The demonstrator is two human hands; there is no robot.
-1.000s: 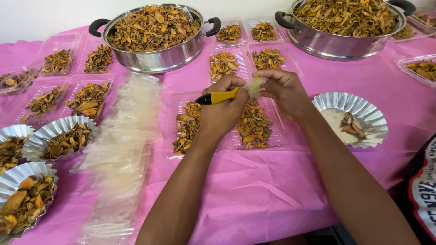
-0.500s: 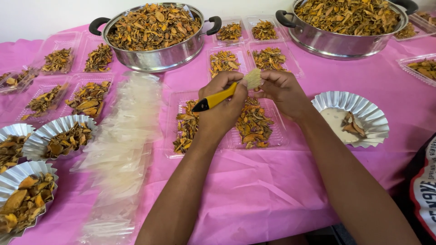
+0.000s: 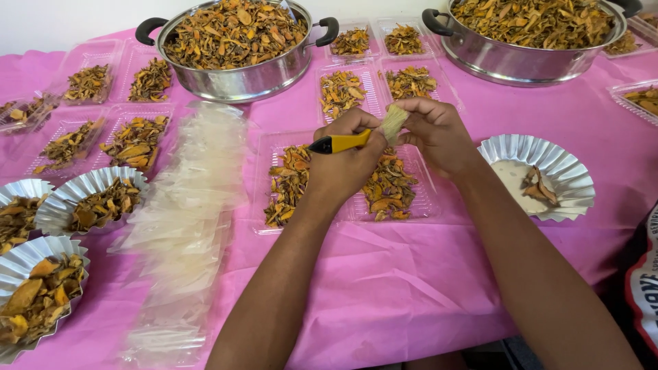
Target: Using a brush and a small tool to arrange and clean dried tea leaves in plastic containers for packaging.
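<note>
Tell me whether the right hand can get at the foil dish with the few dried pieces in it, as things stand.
Probably yes. The right hand is at the brush's bristles, and the foil dish sits just to its right on the pink tablecloth, with nothing between them.

Shiny metal pots (image 3: 240, 79); glossy clear plastic trays (image 3: 264, 178); crinkled foil cups (image 3: 569, 175); matt pink tablecloth (image 3: 384, 274).

2 steel pots (image 3: 233, 75) (image 3: 528, 58), 4 foil dishes (image 3: 541, 171) (image 3: 89, 199) (image 3: 17, 205) (image 3: 34, 274), 1 brush (image 3: 349, 140), 2 hands (image 3: 346, 164) (image 3: 439, 133).
</note>
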